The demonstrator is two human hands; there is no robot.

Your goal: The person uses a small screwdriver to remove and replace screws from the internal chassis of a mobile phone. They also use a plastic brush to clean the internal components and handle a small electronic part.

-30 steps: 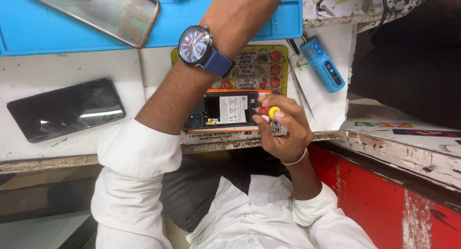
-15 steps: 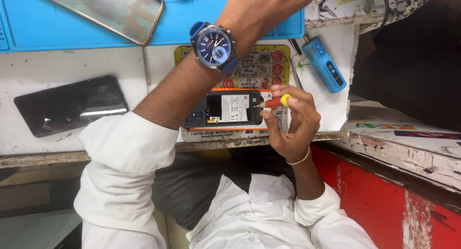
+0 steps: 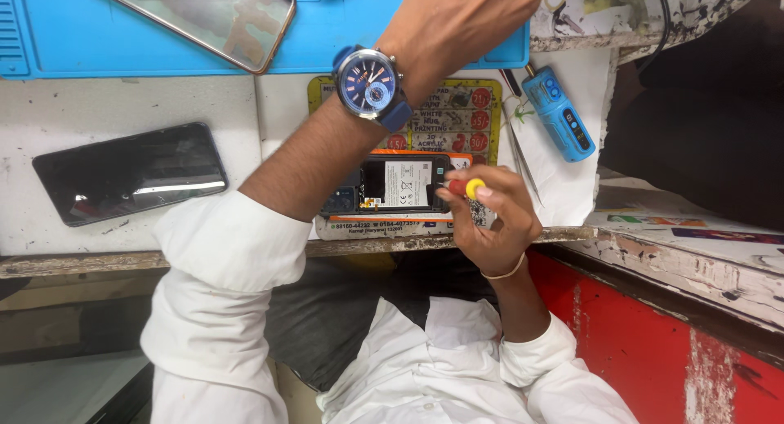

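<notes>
Nearest the camera, the right hand [image 3: 494, 224] pinches a small screwdriver with a red shaft and yellow cap [image 3: 465, 187], fingers curled narrow around it, tip laid against the right end of an opened black smartphone with its back cover off [image 3: 392, 185]. That phone lies flat near the front edge of the chipped, white-painted wooden bench [image 3: 122, 228], on a printed card [image 3: 457, 113]. The bare matte battery and glossy circuit parts look delicate: if the thin metal tip skids off a tiny screw, it could likely gouge the board or puncture the soft cell. The left arm crosses over the phone, wearing a round blue-faced wristwatch on a blue strap [image 3: 369, 85]; the left hand [image 3: 465, 15] reaches beyond to the far side, its fingers cut off by the frame, so I cannot tell their grip. Left lies 1 glossy dark phone [image 3: 131, 172]; farther off, a blue rubbery mat [image 3: 122, 32] holds a glass-fronted phone [image 3: 196, 11], and a blue plastic handheld tool [image 3: 559, 113] rests at right.
</notes>
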